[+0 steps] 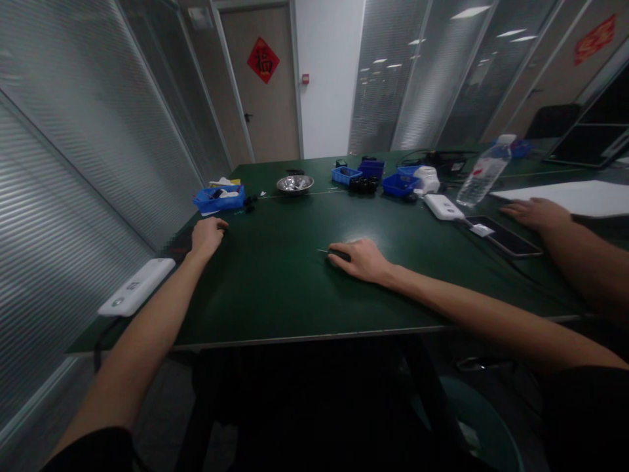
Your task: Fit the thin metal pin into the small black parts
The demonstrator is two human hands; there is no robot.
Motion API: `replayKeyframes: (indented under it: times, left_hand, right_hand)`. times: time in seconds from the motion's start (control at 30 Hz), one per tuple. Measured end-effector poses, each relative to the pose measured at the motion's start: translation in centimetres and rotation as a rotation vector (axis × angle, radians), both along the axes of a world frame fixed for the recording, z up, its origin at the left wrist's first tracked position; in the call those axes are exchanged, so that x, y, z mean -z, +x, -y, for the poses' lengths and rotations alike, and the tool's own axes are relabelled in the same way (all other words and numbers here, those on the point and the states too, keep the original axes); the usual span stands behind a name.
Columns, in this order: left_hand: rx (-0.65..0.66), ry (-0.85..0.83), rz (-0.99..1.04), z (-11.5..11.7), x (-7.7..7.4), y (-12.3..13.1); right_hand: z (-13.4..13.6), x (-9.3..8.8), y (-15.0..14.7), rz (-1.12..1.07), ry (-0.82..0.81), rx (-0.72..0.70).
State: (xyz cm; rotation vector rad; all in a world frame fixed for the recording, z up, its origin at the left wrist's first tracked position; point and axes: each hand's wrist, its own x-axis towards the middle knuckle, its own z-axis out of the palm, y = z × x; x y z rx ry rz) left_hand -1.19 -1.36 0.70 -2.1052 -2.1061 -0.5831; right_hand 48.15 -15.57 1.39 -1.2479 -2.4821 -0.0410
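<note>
My left hand [207, 235] rests on the green table [275, 295] near its left edge, fingers curled under; whatever is in them is hidden. My right hand [361, 258] lies in the middle of the table, closed over a small dark object [338, 254] with a thin pointed tip sticking out to the left. A white flat device [136, 286] lies beside my left forearm at the table's left edge.
Another person's hand [535, 212] and forearm rest at the right by a dark phone [504, 236]. Further back stand a blue tray [219, 197], a metal bowl [295, 184], several blue bins [373, 174], a white box [443, 206] and a water bottle [484, 172].
</note>
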Motion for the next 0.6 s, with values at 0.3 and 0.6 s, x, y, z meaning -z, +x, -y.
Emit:
replayKeyframes:
  times: [0.3,0.6]
  left_hand:
    - [-0.01,-0.011,0.041,0.5,-0.5,0.8]
    - [-0.087,0.023,0.033,0.5,-0.2,0.7]
  right_hand:
    - [0.1,-0.3,-0.1,0.024,-0.015,0.014]
    - [0.1,-0.2,-0.2,0.033,-0.006,0.015]
